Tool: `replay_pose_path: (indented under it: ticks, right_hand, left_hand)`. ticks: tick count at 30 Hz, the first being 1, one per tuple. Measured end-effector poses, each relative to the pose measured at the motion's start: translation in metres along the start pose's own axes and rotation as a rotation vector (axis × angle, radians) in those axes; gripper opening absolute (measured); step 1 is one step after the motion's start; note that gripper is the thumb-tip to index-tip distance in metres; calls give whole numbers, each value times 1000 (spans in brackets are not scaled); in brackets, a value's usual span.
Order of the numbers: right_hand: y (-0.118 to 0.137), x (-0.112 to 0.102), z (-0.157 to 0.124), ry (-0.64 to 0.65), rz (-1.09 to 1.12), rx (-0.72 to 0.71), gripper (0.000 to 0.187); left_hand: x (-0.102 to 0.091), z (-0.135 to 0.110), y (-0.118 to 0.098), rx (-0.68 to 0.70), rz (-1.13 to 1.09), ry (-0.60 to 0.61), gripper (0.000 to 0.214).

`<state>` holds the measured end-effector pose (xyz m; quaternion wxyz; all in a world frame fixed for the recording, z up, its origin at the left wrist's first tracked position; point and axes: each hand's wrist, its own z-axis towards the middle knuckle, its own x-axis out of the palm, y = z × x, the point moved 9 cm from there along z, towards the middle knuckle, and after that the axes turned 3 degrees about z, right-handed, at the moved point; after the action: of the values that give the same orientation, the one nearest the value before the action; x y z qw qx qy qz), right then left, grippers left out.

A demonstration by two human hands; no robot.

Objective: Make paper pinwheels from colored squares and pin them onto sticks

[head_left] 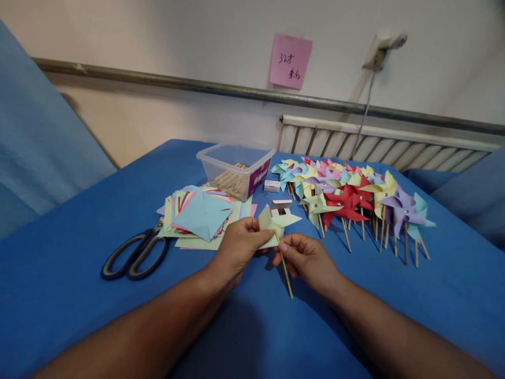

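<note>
Left fingers pinch pinwheel, right fingers stick; blue cloth, pink wall note.

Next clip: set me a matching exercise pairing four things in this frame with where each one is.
1. black-handled scissors
2. clear plastic box of wooden sticks
3. pink paper note
4. pale green paper pinwheel on a wooden stick

A. stuck on the wall
B. held between the left hand and right hand
C. flat on the blue cloth, left of the stack of coloured paper squares
D. just beyond that stack

Pairs: 1-C, 2-D, 3-A, 4-B
</note>
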<state>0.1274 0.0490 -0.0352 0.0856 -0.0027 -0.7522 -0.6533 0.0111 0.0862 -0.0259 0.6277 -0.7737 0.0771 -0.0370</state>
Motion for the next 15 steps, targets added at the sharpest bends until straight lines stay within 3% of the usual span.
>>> replay_pose_path:
  ticks: [15]
  right_hand:
    - [0,-1,-1,-25,31,6,30]
  left_hand:
    - [-1,-1,-1,-33,-8,-22,21]
